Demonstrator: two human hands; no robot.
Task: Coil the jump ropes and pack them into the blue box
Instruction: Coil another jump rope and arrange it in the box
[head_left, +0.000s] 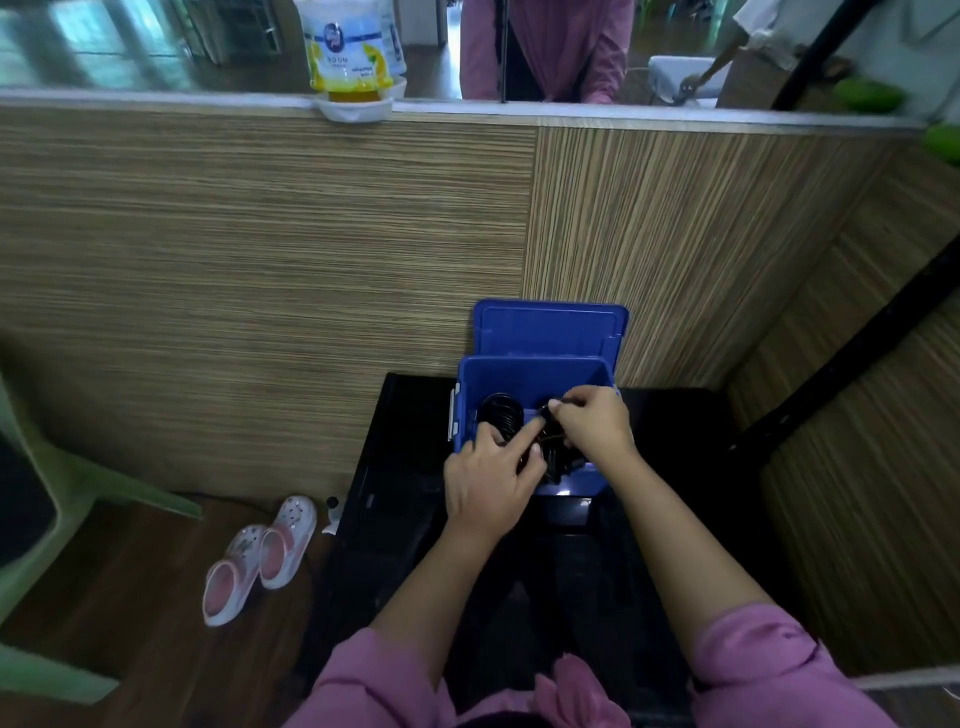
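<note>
The blue box (535, 376) stands open on a black table, its lid (550, 330) leaning upright against the wall behind it. A coiled black jump rope (500, 415) lies inside at the left. My right hand (595, 423) reaches into the box and pinches a second black rope (553, 457) near its top. My left hand (493, 480) is over the box's front rim, its fingers stretched out and pressing on that rope bundle. Both hands hide most of the second rope.
The black table (395, 467) stands against a striped wooden wall (260, 260). A pair of pink clogs (260, 556) lies on the wooden floor at the left, near a green chair (47, 519). A yellow bag (353, 52) sits on the ledge above.
</note>
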